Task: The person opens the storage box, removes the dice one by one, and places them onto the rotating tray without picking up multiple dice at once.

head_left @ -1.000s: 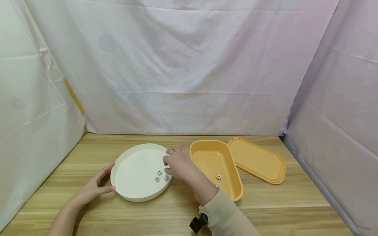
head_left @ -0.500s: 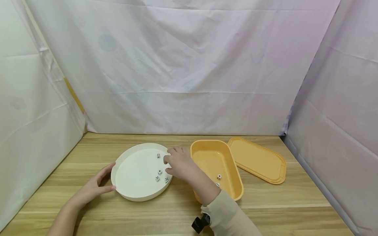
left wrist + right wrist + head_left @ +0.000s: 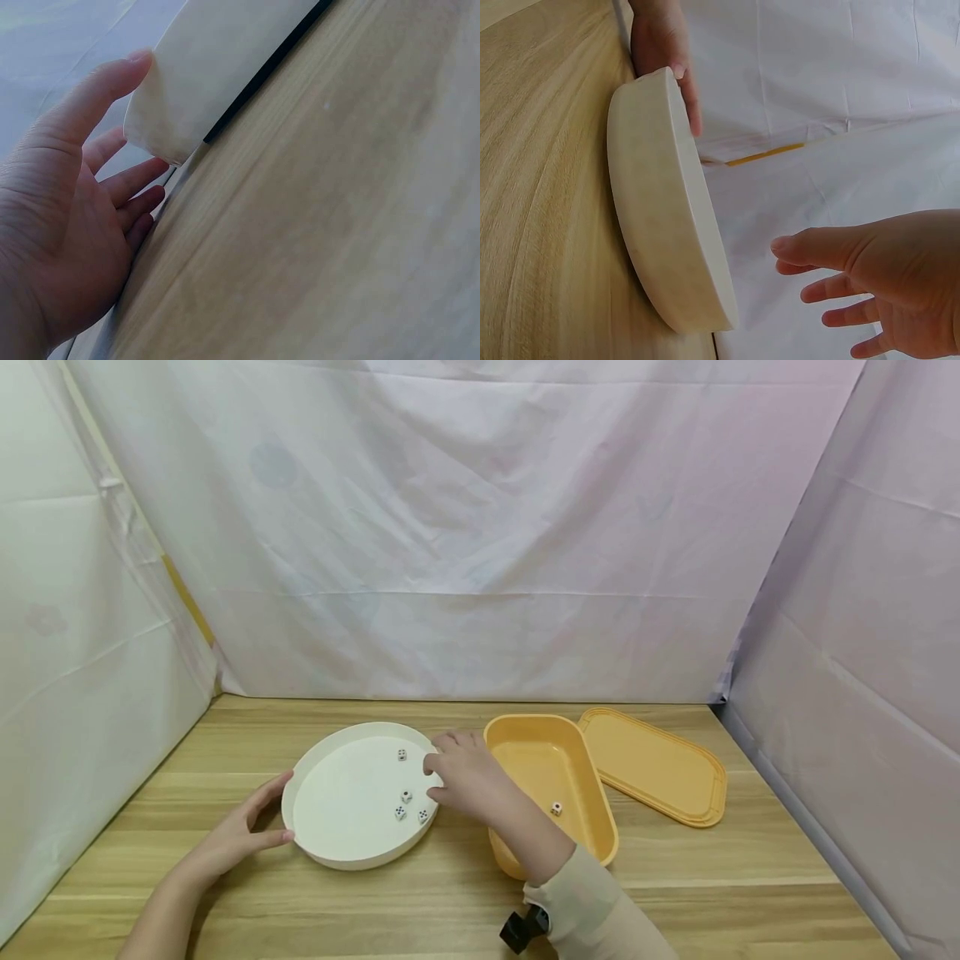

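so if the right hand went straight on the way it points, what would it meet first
Probably the white tray: the right hand points in over it from the right. The farthest die lies near that line too, but the hand's height is unclear.

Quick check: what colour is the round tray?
The round tray is off-white, with no pattern visible; the head view shows it best.
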`<state>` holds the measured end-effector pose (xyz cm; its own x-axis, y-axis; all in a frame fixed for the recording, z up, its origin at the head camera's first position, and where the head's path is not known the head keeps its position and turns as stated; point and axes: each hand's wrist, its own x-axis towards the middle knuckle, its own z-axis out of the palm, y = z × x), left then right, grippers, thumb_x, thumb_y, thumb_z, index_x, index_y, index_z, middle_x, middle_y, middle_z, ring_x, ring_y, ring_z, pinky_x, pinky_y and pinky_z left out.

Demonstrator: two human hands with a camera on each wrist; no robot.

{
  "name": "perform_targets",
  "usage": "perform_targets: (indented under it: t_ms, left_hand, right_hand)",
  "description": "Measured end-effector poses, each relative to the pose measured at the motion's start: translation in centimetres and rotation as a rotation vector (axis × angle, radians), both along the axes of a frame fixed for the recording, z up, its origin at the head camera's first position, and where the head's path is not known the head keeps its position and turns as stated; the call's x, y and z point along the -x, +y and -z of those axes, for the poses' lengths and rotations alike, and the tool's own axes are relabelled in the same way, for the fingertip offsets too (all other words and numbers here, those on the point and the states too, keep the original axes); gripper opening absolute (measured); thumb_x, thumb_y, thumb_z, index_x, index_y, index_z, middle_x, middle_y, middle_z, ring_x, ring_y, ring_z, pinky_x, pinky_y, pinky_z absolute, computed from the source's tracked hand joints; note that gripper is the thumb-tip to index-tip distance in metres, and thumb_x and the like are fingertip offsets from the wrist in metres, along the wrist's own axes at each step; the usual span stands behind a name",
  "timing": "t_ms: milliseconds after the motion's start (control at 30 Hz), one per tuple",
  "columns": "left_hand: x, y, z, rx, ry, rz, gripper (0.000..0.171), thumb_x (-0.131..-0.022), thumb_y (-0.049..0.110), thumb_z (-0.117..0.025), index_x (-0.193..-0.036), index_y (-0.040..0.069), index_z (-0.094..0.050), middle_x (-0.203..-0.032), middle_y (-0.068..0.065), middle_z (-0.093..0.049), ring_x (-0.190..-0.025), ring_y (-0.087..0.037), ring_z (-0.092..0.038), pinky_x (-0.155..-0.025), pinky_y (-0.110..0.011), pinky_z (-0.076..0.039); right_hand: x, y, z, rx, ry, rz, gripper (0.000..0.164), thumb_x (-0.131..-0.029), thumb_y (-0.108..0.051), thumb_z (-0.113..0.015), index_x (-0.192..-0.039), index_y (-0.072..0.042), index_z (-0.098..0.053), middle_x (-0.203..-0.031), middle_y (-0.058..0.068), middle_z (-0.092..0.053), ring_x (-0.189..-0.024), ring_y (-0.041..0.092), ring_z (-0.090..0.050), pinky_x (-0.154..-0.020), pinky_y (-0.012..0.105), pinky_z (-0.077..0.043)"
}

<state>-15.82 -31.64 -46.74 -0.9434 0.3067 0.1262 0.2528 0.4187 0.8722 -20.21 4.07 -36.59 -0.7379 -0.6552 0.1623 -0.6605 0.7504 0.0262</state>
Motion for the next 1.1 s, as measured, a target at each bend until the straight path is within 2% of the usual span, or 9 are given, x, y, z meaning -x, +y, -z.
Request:
perform_targets:
  t_ms: [433,667,1100]
  left_hand:
    - [0.1,0.1,0.0,-0.002,0.005,0.006,0.081,-0.086,0.008,-0.070,-0.152,0.008,-0.022,-0.148,-0.026,-0.028,-0.122,0.015,-0.027,-0.091,-0.004,-0.023]
    - [0.1,0.1,0.1,-0.012,-0.005,0.005,0.081,-0.087,0.008,-0.070,-0.152,0.008,-0.022,-0.148,-0.026,-0.027,-0.121,0.016,-0.027,-0.091,-0.004,-0.023]
    - [0.0,0.1,0.0,-0.027,-0.014,0.007,0.081,-0.087,0.007,-0.069,-0.152,0.007,-0.021,-0.148,-0.027,-0.026,-0.121,0.016,-0.027,-0.092,-0.004,-0.023]
  right_hand:
    - [-0.4,1.5,-0.5,0.050,-0.019,0.010,0.019,-0.085,-0.032,-0.073,-0.100,-0.021,-0.071,-0.131,0.005,-0.053,-0.125,0.030,-0.041,-0.104,0.050,-0.028]
    - [-0.6,2.7,-0.8,0.083,-0.021,0.012,0.018,-0.084,-0.029,-0.074,-0.100,-0.020,-0.070,-0.133,0.007,-0.052,-0.127,0.030,-0.040,-0.104,0.059,-0.025]
    - [-1.0,4.8,-1.5,0.127,-0.021,0.033,0.019,-0.084,-0.029,-0.076,-0.099,-0.022,-0.068,-0.131,0.006,-0.053,-0.126,0.032,-0.040,-0.104,0.060,-0.024]
